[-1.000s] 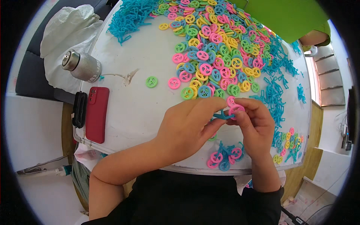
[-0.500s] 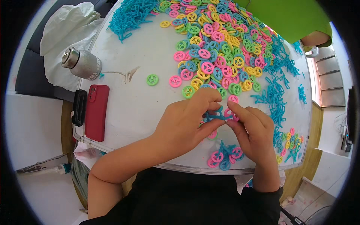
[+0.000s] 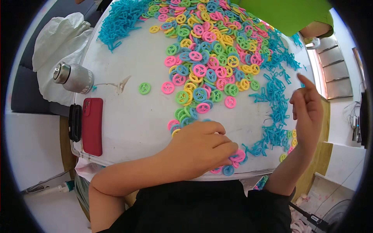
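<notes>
I see left hand (image 3: 204,145) at 5 o'clock, curled over small wheel cluster (image 3: 228,170), pink wheel (image 3: 237,156) at fingertips; grip hidden, can't tell. Right hand (image 3: 310,110) at 3 o'clock, 1 finger extended, thumb apart from it, near teal pieces (image 3: 278,105). Big wheel pile (image 3: 200,70) on surface (image 3: 128,120), 12 to 1 o'clock. Red phone (image 3: 92,130), 9 o'clock.

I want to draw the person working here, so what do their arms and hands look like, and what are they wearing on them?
They wear a plain black top with loose black sleeves. Both forearms are bare. The left hand and right hand have no gloves, and I see no watch, bracelet or rings.
</notes>
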A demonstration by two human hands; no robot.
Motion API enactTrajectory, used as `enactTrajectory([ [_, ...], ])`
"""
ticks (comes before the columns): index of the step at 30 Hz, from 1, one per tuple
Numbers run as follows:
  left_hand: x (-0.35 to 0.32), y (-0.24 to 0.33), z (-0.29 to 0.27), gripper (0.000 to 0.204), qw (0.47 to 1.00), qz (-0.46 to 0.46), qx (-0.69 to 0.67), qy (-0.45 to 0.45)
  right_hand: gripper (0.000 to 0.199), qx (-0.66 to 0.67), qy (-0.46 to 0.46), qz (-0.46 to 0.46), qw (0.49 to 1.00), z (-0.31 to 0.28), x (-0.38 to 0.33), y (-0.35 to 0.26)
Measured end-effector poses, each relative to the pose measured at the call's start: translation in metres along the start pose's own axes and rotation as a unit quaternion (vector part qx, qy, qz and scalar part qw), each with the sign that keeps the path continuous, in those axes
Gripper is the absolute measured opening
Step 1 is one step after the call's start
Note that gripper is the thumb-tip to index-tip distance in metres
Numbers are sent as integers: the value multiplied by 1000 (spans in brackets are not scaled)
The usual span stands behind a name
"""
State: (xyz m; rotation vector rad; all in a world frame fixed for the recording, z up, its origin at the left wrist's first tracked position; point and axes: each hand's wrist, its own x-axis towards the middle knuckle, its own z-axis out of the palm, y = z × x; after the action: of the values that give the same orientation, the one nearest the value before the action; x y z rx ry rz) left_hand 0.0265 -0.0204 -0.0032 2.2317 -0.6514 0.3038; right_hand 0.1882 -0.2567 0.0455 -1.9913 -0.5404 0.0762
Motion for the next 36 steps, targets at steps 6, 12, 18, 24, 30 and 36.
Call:
enactTrajectory([
  [6,1,-2,-3,39,1000,-1,9,26,28,-287,-110,-63,950,24,5,19],
  [12,0,-10,-34,23,988,-82,-16,131,20,-389,-120,-184,895,46,7,35],
  [18,-4,-14,-41,30,955,-172,-116,210,3,-45,-121,35,991,32,-6,6],
  [24,4,-11,-31,51,977,-48,-71,196,12,297,-214,102,925,82,-25,-40],
  [30,-10,-15,-37,38,979,-108,-55,167,16,340,-254,89,901,99,-23,-29],
  [36,-5,-11,-35,36,830,-286,-452,155,22,230,-207,-99,946,102,-18,-25],
])
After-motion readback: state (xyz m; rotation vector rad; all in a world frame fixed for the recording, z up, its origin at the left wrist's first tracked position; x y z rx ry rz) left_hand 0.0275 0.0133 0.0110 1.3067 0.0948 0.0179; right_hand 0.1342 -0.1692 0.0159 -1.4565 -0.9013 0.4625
